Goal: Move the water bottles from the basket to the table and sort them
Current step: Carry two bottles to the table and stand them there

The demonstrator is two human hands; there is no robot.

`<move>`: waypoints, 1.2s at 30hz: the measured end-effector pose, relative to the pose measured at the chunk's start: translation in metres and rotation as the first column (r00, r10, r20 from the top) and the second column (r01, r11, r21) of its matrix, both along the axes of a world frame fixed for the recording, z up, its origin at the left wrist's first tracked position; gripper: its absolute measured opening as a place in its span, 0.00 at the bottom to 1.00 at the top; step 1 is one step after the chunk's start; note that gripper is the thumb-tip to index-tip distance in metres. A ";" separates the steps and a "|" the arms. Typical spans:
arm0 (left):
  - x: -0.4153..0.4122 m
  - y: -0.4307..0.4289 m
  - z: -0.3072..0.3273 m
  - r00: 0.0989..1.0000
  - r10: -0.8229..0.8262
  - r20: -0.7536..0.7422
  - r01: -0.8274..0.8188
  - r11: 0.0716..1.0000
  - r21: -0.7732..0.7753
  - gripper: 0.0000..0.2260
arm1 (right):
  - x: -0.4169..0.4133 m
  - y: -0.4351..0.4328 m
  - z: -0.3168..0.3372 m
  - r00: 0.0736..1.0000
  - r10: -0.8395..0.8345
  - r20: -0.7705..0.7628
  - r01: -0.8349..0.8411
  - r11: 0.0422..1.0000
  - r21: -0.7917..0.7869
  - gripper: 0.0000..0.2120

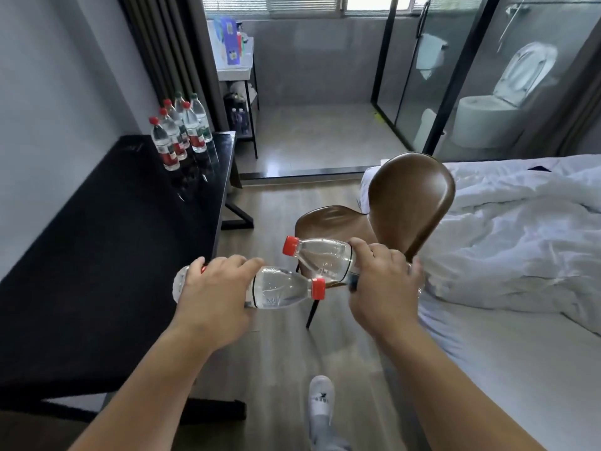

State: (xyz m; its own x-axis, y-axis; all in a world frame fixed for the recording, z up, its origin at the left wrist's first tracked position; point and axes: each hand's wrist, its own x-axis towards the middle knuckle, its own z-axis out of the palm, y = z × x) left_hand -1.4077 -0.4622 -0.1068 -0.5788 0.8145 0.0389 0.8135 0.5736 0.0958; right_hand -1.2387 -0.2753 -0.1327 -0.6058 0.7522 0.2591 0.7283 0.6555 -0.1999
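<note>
My left hand point(213, 297) grips a clear red-capped water bottle point(279, 288) lying sideways, cap pointing right. My right hand point(383, 284) grips a second red-capped bottle point(322, 257), also sideways, cap pointing left. Both are held in the air above the floor, between the black table point(107, 242) and the bed. At the table's far end stand several upright bottles point(179, 135), some with red caps and red labels, some with green caps. No basket is in view.
A brown chair point(400, 206) stands just beyond my hands. A bed with a rumpled white duvet point(507, 229) fills the right side. My foot in a white slipper point(320, 398) is on the wooden floor. A glass-walled bathroom lies beyond.
</note>
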 end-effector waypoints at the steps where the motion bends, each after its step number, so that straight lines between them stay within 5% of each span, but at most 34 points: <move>1: -0.015 0.011 -0.002 1.000 0.015 -0.003 -0.015 1.000 -0.001 0.29 | -0.017 0.013 -0.002 1.000 0.012 0.004 -0.012 1.000 -0.015 0.36; 16: -0.211 0.138 0.010 0.960 0.278 -0.019 -0.278 0.958 -0.062 0.29 | -0.269 0.184 0.008 0.966 0.256 0.034 -0.250 0.960 -0.125 0.35; 36: -0.467 0.171 -0.015 0.876 0.476 0.074 -0.476 0.879 -0.010 0.29 | -0.583 0.235 0.008 0.867 0.482 0.128 -0.474 0.876 -0.088 0.39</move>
